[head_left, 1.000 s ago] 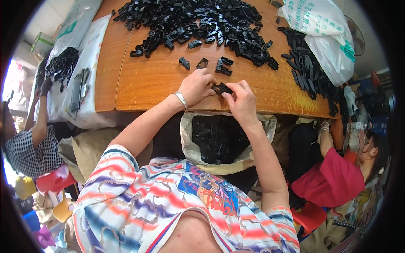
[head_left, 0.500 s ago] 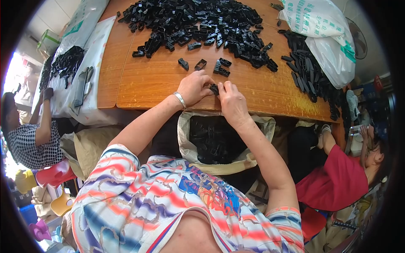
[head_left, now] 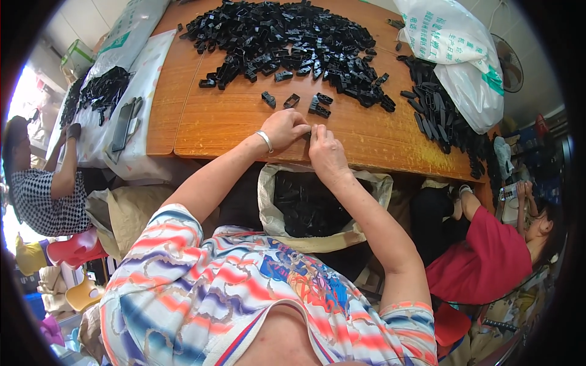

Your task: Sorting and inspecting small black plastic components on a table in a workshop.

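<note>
My left hand (head_left: 285,129) and my right hand (head_left: 328,150) meet over the front edge of the wooden table (head_left: 226,125). Their fingertips pinch a small black plastic part (head_left: 307,135) between them, and the fingers cover most of it. Just beyond my hands lie a few loose black plastic parts: one block (head_left: 268,99), a hollow one (head_left: 292,100) and a small cluster (head_left: 320,104). Farther back spreads a big heap of similar black parts (head_left: 287,43). Below my wrists an open sack (head_left: 266,204) holds many black pieces (head_left: 308,204).
At the right, long black pieces (head_left: 433,113) lie beside a white plastic bag (head_left: 455,52). To the left, black parts (head_left: 105,90) and a phone-like slab (head_left: 122,127) rest on a white cover. One person (head_left: 49,198) works at left; another, in red (head_left: 485,259), sits at right.
My hands have drawn closer together at the fingertips, so the black plastic part between them is now more hidden. The view has shifted slightly; the loose parts lie as before.
</note>
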Motion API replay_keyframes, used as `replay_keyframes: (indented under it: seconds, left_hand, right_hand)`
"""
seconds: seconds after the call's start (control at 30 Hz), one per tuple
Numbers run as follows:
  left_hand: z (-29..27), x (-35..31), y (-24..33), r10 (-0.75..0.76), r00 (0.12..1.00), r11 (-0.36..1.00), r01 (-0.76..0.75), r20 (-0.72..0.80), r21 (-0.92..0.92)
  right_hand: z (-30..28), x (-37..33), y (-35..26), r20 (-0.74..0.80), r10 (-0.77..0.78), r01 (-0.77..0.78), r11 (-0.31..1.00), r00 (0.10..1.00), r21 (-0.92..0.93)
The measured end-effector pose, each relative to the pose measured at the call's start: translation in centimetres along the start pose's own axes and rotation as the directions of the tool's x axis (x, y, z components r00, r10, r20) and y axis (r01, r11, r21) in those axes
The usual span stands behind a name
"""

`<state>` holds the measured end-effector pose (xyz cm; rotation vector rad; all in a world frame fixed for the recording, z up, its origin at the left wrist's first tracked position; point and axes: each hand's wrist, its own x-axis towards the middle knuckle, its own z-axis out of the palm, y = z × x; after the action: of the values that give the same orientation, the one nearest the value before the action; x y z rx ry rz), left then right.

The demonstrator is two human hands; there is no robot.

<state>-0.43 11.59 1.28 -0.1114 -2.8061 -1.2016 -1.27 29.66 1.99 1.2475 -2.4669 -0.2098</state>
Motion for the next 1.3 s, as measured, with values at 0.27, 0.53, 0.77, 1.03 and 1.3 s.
replay_keyframes:
  seconds: [0.27, 0.53, 0.77, 1.03, 1.3]
  left_hand:
    - [0.3, -0.6, 0.9, 0.094, 0.995, 0.994, -0.093, -0.015, 0.061]
    - [-1.7, 0.0, 0.0, 0.107, 0.916, 0.960, 0.006, -0.387, 0.280]
    - [-0.5, 2.4, -0.5, 0.004, 0.957, 0.915, 0.114, -0.292, 0.388]
    - [0.0, -0.7, 0.9, 0.131, 0.966, 0.967, -0.075, -0.223, 0.242]
    - [0.7, -1.3, 0.1, 0.169, 0.958, 0.979, -0.135, -0.233, 0.155]
  right_hand:
    - [1.0, -1.3, 0.4, -0.140, 0.090, -0.051, 0.963, 0.986, 0.264]
    - [-4.3, -5.8, 0.6, 0.137, 0.030, -0.118, 0.714, 0.990, 0.690]
    - [0.7, 3.9, 5.2, -0.063, 0.376, -0.261, 0.745, 0.924, 0.614]
    - [2.1, 4.0, 6.8, 0.101, 0.296, -0.305, 0.804, 0.950, 0.510]
    - [-0.3, 2.4, 8.2, 0.144, 0.270, -0.306, 0.814, 0.952, 0.494]
